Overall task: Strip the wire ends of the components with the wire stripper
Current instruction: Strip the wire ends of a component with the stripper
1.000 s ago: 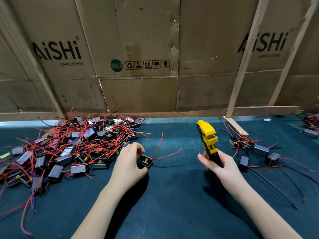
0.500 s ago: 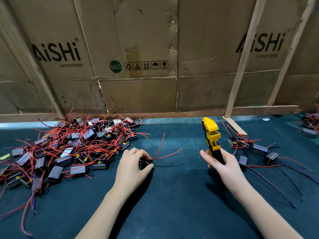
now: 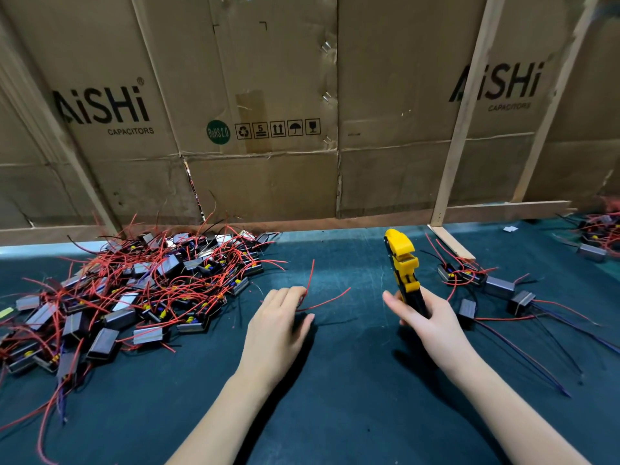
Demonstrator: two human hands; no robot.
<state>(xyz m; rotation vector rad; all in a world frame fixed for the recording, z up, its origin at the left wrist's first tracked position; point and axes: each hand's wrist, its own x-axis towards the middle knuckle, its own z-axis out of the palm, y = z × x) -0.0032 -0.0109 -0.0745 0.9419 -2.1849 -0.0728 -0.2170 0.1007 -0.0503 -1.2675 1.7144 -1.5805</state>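
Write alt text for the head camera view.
A person's right hand holds a yellow wire stripper upright over a dark green table, while the left hand covers a small component with red wires. A large pile of components lies left, a few more right, before cardboard walls.

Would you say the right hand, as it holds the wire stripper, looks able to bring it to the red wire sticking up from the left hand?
Probably yes: only bare green mat lies between the wire stripper in the right hand and the red wire above the left hand.
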